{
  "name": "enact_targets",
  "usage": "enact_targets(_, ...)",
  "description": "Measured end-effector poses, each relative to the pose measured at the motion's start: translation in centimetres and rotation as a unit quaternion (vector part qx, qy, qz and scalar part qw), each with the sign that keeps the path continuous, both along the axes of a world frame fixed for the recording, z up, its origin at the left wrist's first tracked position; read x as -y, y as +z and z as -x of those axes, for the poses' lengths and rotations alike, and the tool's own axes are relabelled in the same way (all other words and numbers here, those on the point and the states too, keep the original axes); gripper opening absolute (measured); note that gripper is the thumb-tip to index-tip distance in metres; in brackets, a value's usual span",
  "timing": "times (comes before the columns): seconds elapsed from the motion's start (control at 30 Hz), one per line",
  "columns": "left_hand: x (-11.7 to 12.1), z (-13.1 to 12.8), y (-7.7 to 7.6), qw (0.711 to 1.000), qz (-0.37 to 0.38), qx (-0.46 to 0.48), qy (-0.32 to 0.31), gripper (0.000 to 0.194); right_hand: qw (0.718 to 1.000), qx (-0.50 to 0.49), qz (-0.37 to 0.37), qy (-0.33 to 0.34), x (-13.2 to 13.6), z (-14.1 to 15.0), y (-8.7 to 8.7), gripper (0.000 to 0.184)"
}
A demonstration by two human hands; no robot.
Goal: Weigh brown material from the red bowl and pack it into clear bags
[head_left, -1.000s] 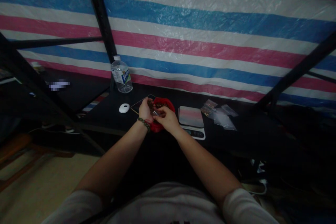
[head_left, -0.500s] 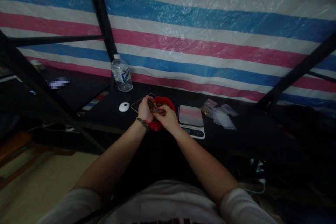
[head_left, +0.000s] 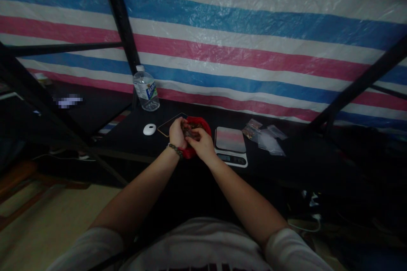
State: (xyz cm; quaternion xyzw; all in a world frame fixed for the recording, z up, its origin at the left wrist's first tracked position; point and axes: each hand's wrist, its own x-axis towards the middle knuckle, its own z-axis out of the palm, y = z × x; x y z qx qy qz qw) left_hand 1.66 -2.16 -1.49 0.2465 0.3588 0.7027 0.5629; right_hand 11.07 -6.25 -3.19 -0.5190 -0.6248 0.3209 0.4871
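Over the red bowl (head_left: 207, 123), my left hand (head_left: 177, 132) is cupped, its palm turned inward around small brown pieces. A beaded bracelet circles that wrist. My right hand (head_left: 202, 143) pinches what looks like the edge of a small clear plastic bag (head_left: 190, 134) between thumb and fingers, close against the left palm. Brown pieces (head_left: 197, 126) also lie in the bowl, whose near side is partly hidden by my hands. Exactly what each finger grips is hard to make out in the dim light.
Right of the bowl stands a white kitchen scale (head_left: 230, 140). Beyond it lie flat clear bags (head_left: 269, 142) and a bag with brown contents (head_left: 252, 128). To the left are a white mouse-like object (head_left: 149, 129), a phone-like slab (head_left: 165, 126) and a plastic bottle (head_left: 146, 91). Black posts frame the table.
My left hand has rolled inward and lowered slightly toward the bowl, so less of the brown pieces in its palm shows. My right hand stays pinched beside it.
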Motion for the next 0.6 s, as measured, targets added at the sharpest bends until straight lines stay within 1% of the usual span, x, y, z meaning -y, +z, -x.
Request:
enact_targets(0.23, 0.12, -0.21, 0.11, 0.999, -0.009, 0.002, 0.031, 0.020, 1.000, -0.013, -0.007, -0.005, 0.03, 0.17, -0.45, 0.028)
enact_targets(0.4, 0.24, 0.04, 0.24, 1.000, 0.022, 0.003, 0.015, 0.017, 0.999, -0.042, 0.005, 0.024, -0.33, 0.10, -0.71, 0.030)
enact_targets(0.5, 0.26, -0.01, 0.15, 1.000, 0.029, 0.000, 0.001, 0.017, 0.999, -0.021, 0.022, 0.045, -0.64, -0.25, -0.56, 0.035)
enact_targets(0.6, 0.28, -0.25, 0.03, 1.000, 0.008, -0.010, -0.001, 0.014, 0.999, 0.022, 0.025, 0.025, -0.72, -0.54, -0.11, 0.036)
